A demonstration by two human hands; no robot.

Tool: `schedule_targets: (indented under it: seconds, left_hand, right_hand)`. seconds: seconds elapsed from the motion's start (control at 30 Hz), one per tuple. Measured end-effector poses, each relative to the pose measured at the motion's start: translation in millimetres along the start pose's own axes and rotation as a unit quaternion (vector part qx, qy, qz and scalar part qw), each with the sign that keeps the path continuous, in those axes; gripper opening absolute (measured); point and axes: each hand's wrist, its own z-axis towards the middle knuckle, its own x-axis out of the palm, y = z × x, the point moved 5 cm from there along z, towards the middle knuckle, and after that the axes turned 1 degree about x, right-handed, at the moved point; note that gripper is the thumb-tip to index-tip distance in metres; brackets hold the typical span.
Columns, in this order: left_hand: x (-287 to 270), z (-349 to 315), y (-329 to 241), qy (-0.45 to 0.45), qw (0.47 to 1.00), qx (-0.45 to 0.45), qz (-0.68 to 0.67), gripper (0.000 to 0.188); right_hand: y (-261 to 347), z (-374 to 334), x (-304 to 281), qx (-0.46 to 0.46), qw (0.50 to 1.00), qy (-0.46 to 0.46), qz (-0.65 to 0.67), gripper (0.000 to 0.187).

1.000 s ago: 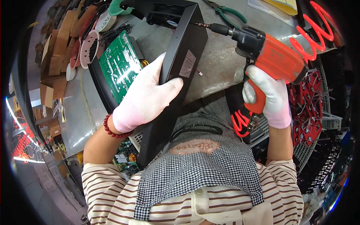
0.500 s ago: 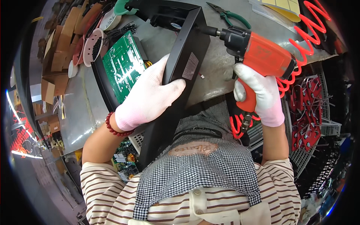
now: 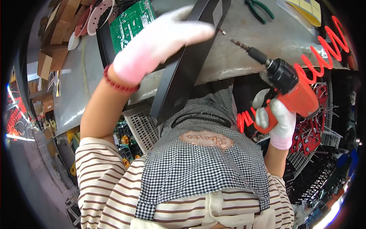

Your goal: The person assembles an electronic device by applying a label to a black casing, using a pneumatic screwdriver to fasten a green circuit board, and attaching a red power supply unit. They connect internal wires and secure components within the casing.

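At a grey table (image 3: 228, 57), left fingers (image 3: 179, 16) grip a casing (image 3: 187, 72); right fingers (image 3: 262, 116), a red driver (image 3: 304, 100).

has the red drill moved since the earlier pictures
Yes. Against the front edge of the table, the red drill has drawn back from the black case, toward the person's apron.

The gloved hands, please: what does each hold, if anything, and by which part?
The right hand holds the red power tool by its handle; the left hand holds the black case by its edge.
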Motion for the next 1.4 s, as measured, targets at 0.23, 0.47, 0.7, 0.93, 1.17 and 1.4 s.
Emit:
schedule_targets:
  seconds: [0.23, 0.47, 0.7, 0.93, 1.17, 1.4]
  left_hand:
    - [21.1, -87.3, 10.5, -0.001, 0.981, -0.177, -0.084, 0.051]
    - [21.2, -85.9, 12.2, -0.020, 0.988, -0.151, -0.017, 0.037]
    - [21.1, -84.9, 10.1, -0.022, 0.985, -0.172, 0.011, 0.033]
    - [16.5, -81.4, 10.1, -0.055, 0.984, -0.160, 0.063, 0.023]
    - [14.5, -81.3, 16.5, -0.055, 0.987, -0.154, 0.001, 0.022]
    - [13.6, -80.1, 18.2, -0.072, 0.991, -0.116, 0.005, 0.023]
  right_hand:
    - [-9.6, -0.4, 21.8, 0.048, 0.996, 0.049, -0.052, 0.014]
    - [-11.4, 0.4, 25.3, 0.063, 0.983, 0.082, -0.151, 0.043]
    - [-8.8, -12.6, 21.0, 0.053, 0.991, 0.055, -0.106, 0.022]
    - [-15.5, 6.1, 46.5, 0.086, 0.974, 0.063, -0.199, 0.009]
    - [-5.2, -2.9, 38.5, 0.037, 0.990, 0.037, -0.131, 0.008]
    - [-11.2, 11.4, 57.7, 0.114, 0.965, 0.046, -0.233, 0.014]
